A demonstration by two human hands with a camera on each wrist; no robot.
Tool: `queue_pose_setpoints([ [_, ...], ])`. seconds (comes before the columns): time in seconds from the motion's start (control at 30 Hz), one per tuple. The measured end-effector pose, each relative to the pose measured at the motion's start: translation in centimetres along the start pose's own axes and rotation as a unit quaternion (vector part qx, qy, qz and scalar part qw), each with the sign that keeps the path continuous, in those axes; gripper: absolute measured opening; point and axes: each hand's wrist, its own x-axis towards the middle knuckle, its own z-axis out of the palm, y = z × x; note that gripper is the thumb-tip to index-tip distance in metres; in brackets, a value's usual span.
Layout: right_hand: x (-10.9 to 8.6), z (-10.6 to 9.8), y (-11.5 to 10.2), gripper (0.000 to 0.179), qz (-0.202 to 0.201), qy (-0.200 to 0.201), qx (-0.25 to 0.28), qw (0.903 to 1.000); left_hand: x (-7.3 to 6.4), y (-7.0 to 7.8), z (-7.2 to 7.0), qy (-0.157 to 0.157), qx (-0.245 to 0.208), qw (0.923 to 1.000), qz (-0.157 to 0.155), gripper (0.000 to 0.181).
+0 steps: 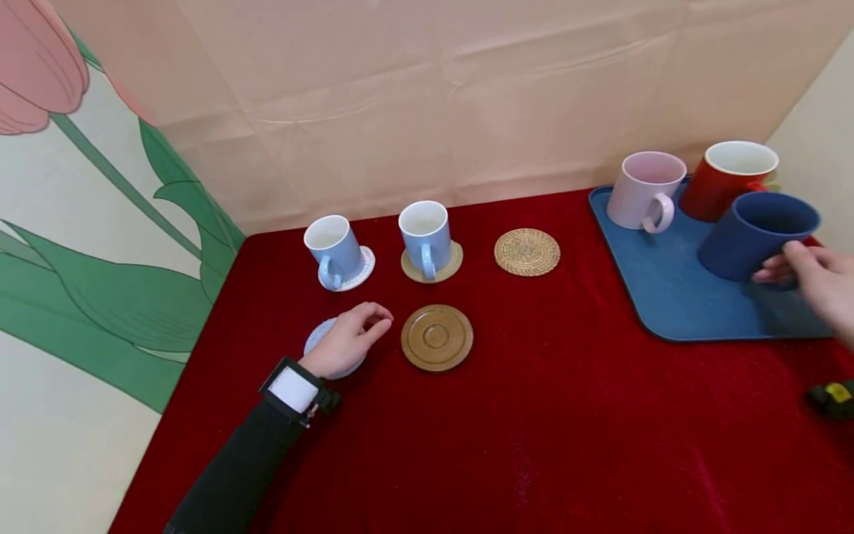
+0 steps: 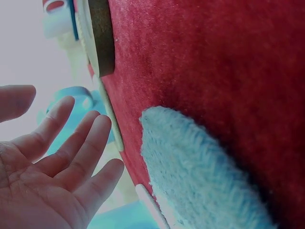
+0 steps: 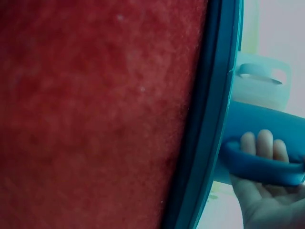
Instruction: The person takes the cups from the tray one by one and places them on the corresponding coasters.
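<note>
At the right, my right hand (image 1: pixel 821 278) grips the handle of a dark blue mug (image 1: pixel 747 241), which is over the blue tray (image 1: pixel 674 297). In the right wrist view, the fingers pass through the mug's handle (image 3: pixel 262 169). Whether the mug's base touches the tray I cannot tell. My left hand (image 1: pixel 347 341) is above a light blue woven coaster (image 1: pixel 318 335), partly covering it in the head view. The left wrist view shows those fingers (image 2: pixel 88 152) loosely extended, holding nothing, beside the coaster. A brown wooden coaster (image 1: pixel 437 337) lies just right of the left hand.
Behind the left hand, two light blue mugs stand on coasters, a left mug (image 1: pixel 336 248) and a right mug (image 1: pixel 425 233). A woven straw coaster (image 1: pixel 527 252) lies farther right. A pink mug (image 1: pixel 640 193) and a red mug (image 1: pixel 717 185) share the tray. Red cloth (image 1: pixel 534 430) covers the table.
</note>
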Motion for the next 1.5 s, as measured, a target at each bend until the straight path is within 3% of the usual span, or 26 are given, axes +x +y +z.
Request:
queue_pose_setpoints([
  [0.13,-0.6,0.3,-1.2,0.036,0.018,-0.026,-0.001,0.9995,0.1,-0.1,0.2,0.003,0.005,1.0,0.008,0.024],
  [0.27,0.0,0.1,-0.8,0.038,0.022,-0.049,0.098,0.9937,0.0,-0.1,0.2,0.002,0.002,1.0,0.004,0.025],
  [0.33,0.7,-0.3,0.4,0.038,0.021,-0.064,0.187,0.9801,0.0,-0.1,0.2,0.002,-0.001,1.0,0.0,0.025],
  [0.5,0.9,-0.3,1.2,0.039,0.025,-0.109,0.361,0.9259,-0.1,0.1,0.0,0.003,-0.006,0.9999,-0.009,0.024],
  [0.63,0.3,0.4,-0.1,0.034,0.038,-0.132,0.401,0.9057,-0.1,0.1,-0.1,0.003,-0.015,0.9998,-0.015,0.024],
  [0.77,0.1,0.7,-0.4,0.027,0.038,-0.136,0.422,0.8957,-0.1,0.2,-0.1,0.0,-0.016,0.9997,-0.017,0.025],
  [0.87,0.2,1.0,-0.8,0.027,0.041,-0.122,0.397,0.9086,-0.2,0.2,0.0,0.002,-0.013,0.9998,-0.017,0.024],
  [1.0,0.3,1.3,-1.7,0.024,0.045,-0.103,0.381,0.9177,-0.3,0.2,0.0,0.004,-0.015,0.9998,-0.015,0.023],
  [1.23,0.4,2.1,-3.2,0.023,0.032,-0.088,0.431,0.8973,-0.5,0.1,0.0,0.012,-0.013,0.9998,-0.004,0.022],
  [1.33,0.1,2.5,-3.8,0.026,0.043,-0.069,0.431,0.8988,-0.5,0.1,0.0,0.015,-0.009,0.9998,0.005,0.022],
  [1.5,-0.8,4.0,-5.5,0.032,0.059,-0.025,0.367,0.9279,-0.6,0.3,0.0,0.02,-0.01,0.9997,0.012,0.022],
])
